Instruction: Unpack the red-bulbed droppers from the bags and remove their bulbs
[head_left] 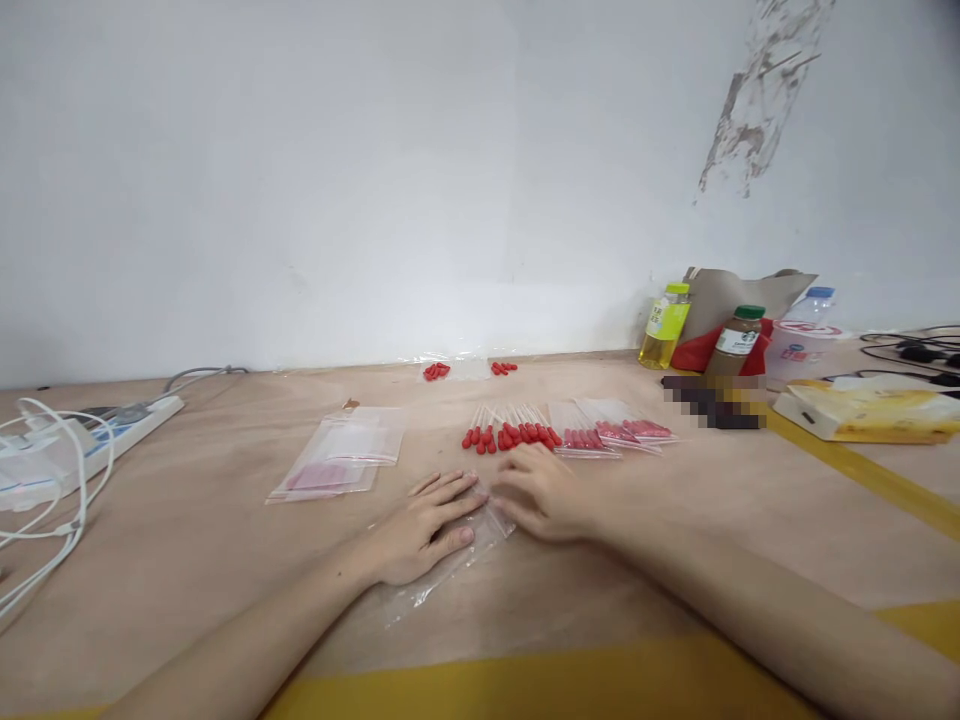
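My left hand (420,530) lies flat with fingers stretched out on a clear plastic bag (431,585) on the table. My right hand (541,492) rests palm down at the bag's right end, fingers curled onto its edge. Just beyond my hands lies a row of several droppers with red bulbs (510,432). To their right lie filled clear bags of red-bulbed droppers (611,430). A stack of empty zip bags (341,452) lies to the left.
Loose red bulbs (436,371) lie near the wall. A power strip with white cables (67,450) sits at the left. Bottles (664,325), a brown paper bag (739,290) and a tissue pack (870,412) stand at the right. Yellow tape (862,465) marks the table.
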